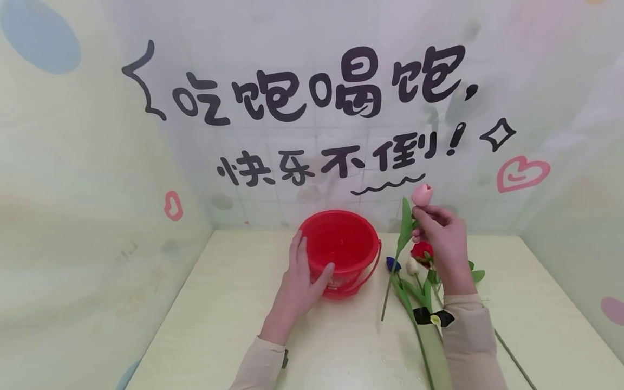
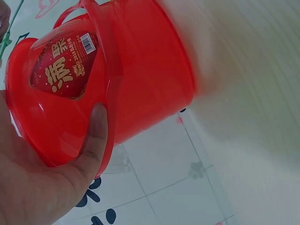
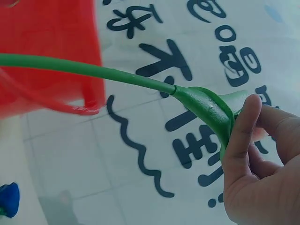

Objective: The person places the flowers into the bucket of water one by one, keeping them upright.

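A red plastic bucket (image 1: 336, 238) with a hinged handle stands upright on the table. My left hand (image 1: 302, 287) holds its side, fingers along the left and thumb at the front; in the left wrist view the thumb (image 2: 96, 131) presses near the rim, and a label (image 2: 63, 68) shows on the wall. To the right of the bucket, my right hand (image 1: 448, 238) pinches a pink artificial tulip (image 1: 422, 195) just below its bloom. The flower's green stem (image 3: 117, 75) hangs down, with a long leaf (image 1: 405, 227) beside the fingers. Inside the bucket no flowers are visible.
Under and beside the right arm lie a blue tulip (image 1: 392, 264), a whitish bud (image 1: 412, 265) and a red flower (image 1: 422, 252), their stems pointing toward the near edge. Behind the table (image 1: 205, 325) hangs a white sheet (image 1: 292, 32) with black lettering.
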### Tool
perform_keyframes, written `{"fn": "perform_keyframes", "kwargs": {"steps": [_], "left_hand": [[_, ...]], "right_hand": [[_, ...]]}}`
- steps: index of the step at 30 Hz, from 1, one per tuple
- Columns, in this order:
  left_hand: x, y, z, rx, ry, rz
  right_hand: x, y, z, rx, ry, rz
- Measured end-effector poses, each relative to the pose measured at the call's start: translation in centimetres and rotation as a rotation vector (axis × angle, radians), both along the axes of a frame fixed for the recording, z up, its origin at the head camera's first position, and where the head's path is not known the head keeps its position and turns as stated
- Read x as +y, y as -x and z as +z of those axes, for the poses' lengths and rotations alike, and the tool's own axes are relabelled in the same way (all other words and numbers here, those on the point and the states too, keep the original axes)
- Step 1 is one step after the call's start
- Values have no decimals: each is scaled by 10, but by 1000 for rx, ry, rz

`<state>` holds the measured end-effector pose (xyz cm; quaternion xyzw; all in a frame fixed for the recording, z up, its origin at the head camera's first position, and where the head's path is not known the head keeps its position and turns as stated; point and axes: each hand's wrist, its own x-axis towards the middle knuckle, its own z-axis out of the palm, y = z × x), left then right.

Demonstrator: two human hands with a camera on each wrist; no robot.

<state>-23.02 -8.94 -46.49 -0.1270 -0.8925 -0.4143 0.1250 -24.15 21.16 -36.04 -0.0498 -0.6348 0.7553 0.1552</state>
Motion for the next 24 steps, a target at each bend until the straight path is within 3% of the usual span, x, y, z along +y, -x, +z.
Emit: {"fn": "perform_keyframes", "kwargs": {"steps": [14,24], "left_hand": [[-1,1,3,2,-20,-7],[-1,0,-1,-4,7,13]], "right_hand": [[-7,7,45,169,170,6],[-25,18,77,285,222,-5]]}}
